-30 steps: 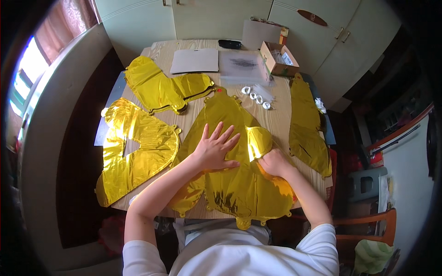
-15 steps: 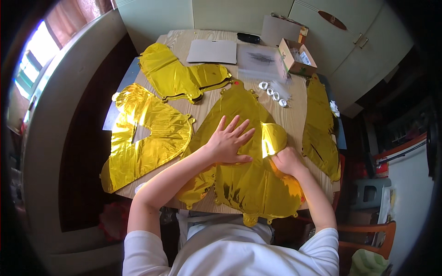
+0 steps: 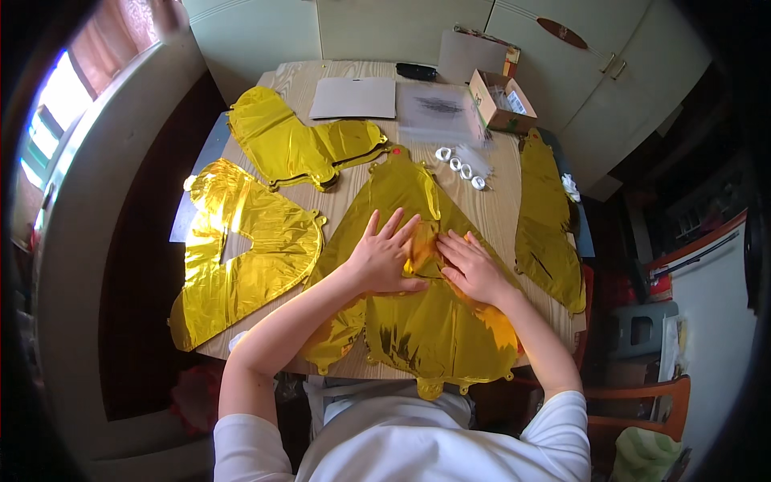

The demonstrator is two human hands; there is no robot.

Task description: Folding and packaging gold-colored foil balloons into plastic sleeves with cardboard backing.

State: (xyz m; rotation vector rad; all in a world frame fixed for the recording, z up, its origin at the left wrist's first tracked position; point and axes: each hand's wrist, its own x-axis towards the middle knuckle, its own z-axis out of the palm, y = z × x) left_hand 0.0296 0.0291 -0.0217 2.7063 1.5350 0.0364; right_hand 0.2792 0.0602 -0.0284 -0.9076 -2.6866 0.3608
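A large gold foil balloon (image 3: 434,329), uninflated, is spread over the near half of the table in front of me. My left hand (image 3: 385,255) rests on it with the fingers spread. Just to the right, my right hand (image 3: 475,269) lies on the foil too, palm down and fingers stretched out. Between the two hands the foil is creased and shiny. The balloon's narrow far end bears a red spot, and its near edge hangs slightly past the table's edge.
More flat gold balloons lie around: one at left (image 3: 273,265), a stack at the far left (image 3: 305,145), one at right (image 3: 546,225). Behind are small white ribbon rolls (image 3: 455,164), a clear plastic sheet (image 3: 438,116), grey-white card (image 3: 353,98) and an open cardboard box (image 3: 502,100).
My right hand has moved from gripping the balloon's folded right edge to lying flat on it, farther left. The folded flap is now laid down. My left hand stays spread on the foil.
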